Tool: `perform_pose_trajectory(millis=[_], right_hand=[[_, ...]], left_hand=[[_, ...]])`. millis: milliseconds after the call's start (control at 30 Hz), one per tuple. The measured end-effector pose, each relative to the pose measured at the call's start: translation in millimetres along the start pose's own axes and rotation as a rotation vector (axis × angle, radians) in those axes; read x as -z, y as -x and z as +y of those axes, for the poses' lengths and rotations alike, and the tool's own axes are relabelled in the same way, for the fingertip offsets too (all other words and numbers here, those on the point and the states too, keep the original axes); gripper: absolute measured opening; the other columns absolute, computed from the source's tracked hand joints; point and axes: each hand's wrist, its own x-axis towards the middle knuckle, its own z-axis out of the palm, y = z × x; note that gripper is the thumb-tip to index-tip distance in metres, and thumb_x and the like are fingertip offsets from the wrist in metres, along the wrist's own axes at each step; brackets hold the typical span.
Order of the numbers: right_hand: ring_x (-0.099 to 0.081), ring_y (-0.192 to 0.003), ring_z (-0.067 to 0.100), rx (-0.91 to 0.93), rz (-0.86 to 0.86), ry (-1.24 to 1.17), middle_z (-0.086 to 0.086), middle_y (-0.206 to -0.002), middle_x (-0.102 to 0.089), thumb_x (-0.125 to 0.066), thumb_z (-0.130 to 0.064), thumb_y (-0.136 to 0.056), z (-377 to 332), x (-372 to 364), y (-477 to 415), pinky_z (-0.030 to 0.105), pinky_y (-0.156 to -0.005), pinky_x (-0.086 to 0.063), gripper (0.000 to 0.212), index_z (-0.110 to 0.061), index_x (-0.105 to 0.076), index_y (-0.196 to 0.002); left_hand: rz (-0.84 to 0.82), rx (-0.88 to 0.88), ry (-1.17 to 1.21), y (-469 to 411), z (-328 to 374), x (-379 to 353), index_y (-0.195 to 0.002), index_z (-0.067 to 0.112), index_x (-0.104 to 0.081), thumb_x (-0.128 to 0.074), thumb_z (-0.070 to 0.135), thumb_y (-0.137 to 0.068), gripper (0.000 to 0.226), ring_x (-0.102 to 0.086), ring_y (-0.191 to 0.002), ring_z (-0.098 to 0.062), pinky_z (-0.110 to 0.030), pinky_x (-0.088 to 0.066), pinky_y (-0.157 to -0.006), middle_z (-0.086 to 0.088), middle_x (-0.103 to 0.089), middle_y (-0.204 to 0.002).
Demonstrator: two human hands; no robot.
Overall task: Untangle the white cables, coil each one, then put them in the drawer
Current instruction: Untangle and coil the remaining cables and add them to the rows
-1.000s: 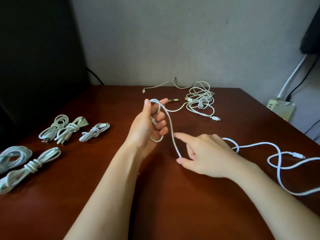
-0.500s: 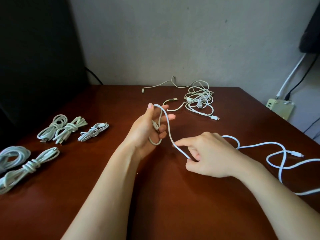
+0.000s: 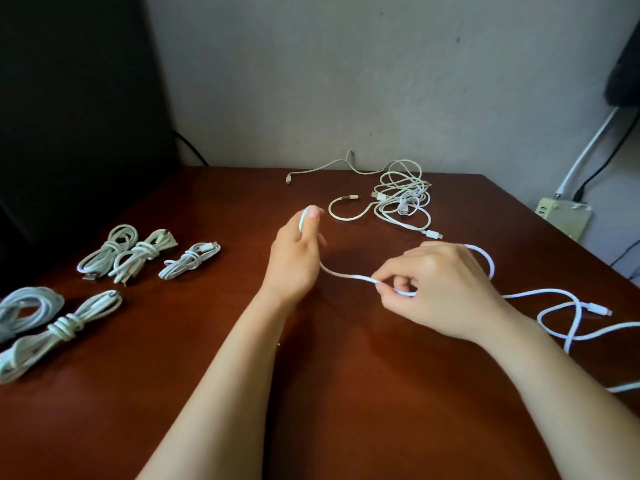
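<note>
Five coiled bundles [image 3: 188, 260] lie at nine o'clock on the counter [image 3: 346, 410]. Left hand [image 3: 294, 258] and right hand [image 3: 440, 289] both grip the loose cable [image 3: 349, 276], coiling begun. A tangle [image 3: 403, 199] waits at twelve o'clock; no drawer visible.

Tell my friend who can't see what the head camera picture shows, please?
Two bare hands work a white cable over a brown table: the left hand holds loops, the right hand pinches the strand. Five coiled cables lie left; a tangled pile waits behind.
</note>
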Motion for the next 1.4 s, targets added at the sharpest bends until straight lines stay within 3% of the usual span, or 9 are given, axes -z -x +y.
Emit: perform_pose_trajectory(millis=[267, 400, 567, 800, 967, 1067, 1167, 1300, 1400], right_hand=[[-0.03, -0.046, 0.004, 0.093, 0.073, 0.036, -0.017, -0.05, -0.034, -0.068, -0.02, -0.069, -1, -4, 1, 0.016, -0.059, -0.035, 0.006, -0.021, -0.073, -0.065], [-0.038, -0.043, 0.01, 0.099, 0.06, -0.037, -0.019, -0.053, -0.03, -0.068, -0.025, -0.069, -3, -3, 2, 0.023, -0.052, -0.047, 0.006, -0.024, -0.073, -0.066], [-0.035, -0.046, 0.002, 0.139, -0.005, -0.164, -0.019, -0.05, -0.032, -0.061, -0.035, -0.074, -10, -4, 1, 0.02, -0.055, -0.044, 0.017, -0.024, -0.074, -0.07], [-0.047, -0.061, 0.003, 0.248, -0.045, -0.189, -0.012, -0.063, -0.055, -0.067, -0.041, -0.078, -15, -6, 1, 0.022, -0.077, -0.038, 0.024, -0.018, -0.074, -0.082], [-0.059, -0.073, 0.008, 0.006, 0.091, -0.201, -0.01, -0.076, -0.065, -0.058, -0.048, -0.082, -2, 2, -3, 0.027, -0.083, -0.041, 0.033, -0.018, -0.073, -0.083], [-0.057, -0.092, 0.005, -0.138, 0.021, -0.216, -0.014, -0.093, -0.064, -0.048, -0.06, -0.082, 4, 3, -3, 0.019, -0.093, -0.036, 0.043, -0.025, -0.071, -0.091], [-0.049, -0.107, 0.003, -0.233, -0.094, -0.183, -0.02, -0.107, -0.056, -0.033, -0.07, -0.082, 7, 2, -2, 0.024, -0.098, -0.03, 0.052, -0.033, -0.063, -0.102], [-0.052, -0.077, 0.001, -0.305, -0.096, -0.35, -0.015, -0.083, -0.056, -0.053, -0.058, -0.081, 5, 4, -3, 0.017, -0.071, -0.041, 0.03, -0.031, -0.065, -0.089], [-0.04, -0.056, 0.006, -0.271, 0.034, -0.459, -0.008, -0.059, -0.043, -0.075, -0.037, -0.075, 0, 6, -4, 0.017, -0.054, -0.032, 0.015, -0.024, -0.068, -0.072]], left_hand=[[0.086, 0.034, 0.098, -1, -4, 0, -0.099, 0.014, -0.059, -0.025, 0.034, -0.105, 0.041, -0.042, -0.052, -0.001, -0.018, -0.038, -0.057, 0.003, -0.043, -0.065], [-0.029, 0.201, 0.438, 1, 1, 0, -0.101, 0.014, -0.057, -0.027, 0.039, -0.104, 0.039, -0.044, -0.049, -0.01, -0.031, -0.053, -0.059, -0.003, -0.038, -0.074], [-0.079, 0.29, 0.68, -2, 4, 3, -0.105, 0.015, -0.056, -0.027, 0.044, -0.103, 0.041, -0.026, -0.043, -0.005, -0.019, -0.03, -0.042, 0.002, -0.034, -0.064], [-0.033, 0.422, 0.99, -7, 5, 14, -0.103, 0.013, -0.056, -0.019, 0.05, -0.102, 0.052, -0.024, -0.038, -0.005, -0.016, -0.02, -0.037, 0.005, -0.034, -0.053], [0.111, 0.411, 1.13, -10, 7, 21, -0.1, 0.013, -0.053, -0.019, 0.051, -0.102, 0.051, -0.022, -0.035, -0.004, -0.016, -0.016, -0.034, 0.006, -0.031, -0.051], [0.187, 0.401, 1.193, -11, 9, 24, -0.099, 0.013, -0.053, -0.018, 0.051, -0.102, 0.052, -0.021, -0.034, -0.004, -0.016, -0.016, -0.033, 0.006, -0.031, -0.048], [0.243, 0.4, 1.249, -11, 8, 28, -0.1, 0.012, -0.052, -0.017, 0.051, -0.102, 0.053, -0.02, -0.034, -0.004, -0.016, -0.016, -0.032, 0.006, -0.031, -0.048], [0.305, 0.381, 1.185, -12, 6, 30, -0.102, 0.011, -0.052, -0.018, 0.05, -0.102, 0.052, -0.021, -0.034, -0.004, -0.016, -0.017, -0.032, 0.005, -0.032, -0.05], [0.33, 0.342, 0.948, -10, 7, 27, -0.103, 0.013, -0.052, -0.02, 0.047, -0.103, 0.047, -0.024, -0.035, -0.003, -0.015, -0.019, -0.034, 0.005, -0.033, -0.055]])
